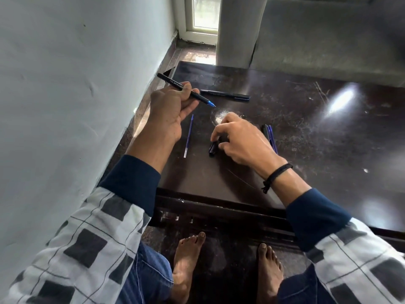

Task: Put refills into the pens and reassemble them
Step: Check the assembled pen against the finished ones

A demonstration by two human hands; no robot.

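My left hand [169, 110] holds a black pen [171, 83] above the dark table [306, 132], its blue tip pointing right and down. My right hand [241, 141] rests low on the table and pinches a black pen cap [213, 148] between its fingertips. A loose blue refill [188, 136] lies on the table between the two hands. Another black capped pen [225, 95] lies farther back. Partly hidden behind my right hand are more pen parts and blue refills [270, 137].
A white wall [76, 84] runs close along the table's left side. A grey sofa [328, 36] stands beyond the far edge. My bare feet [188, 266] are on the floor below the near edge.
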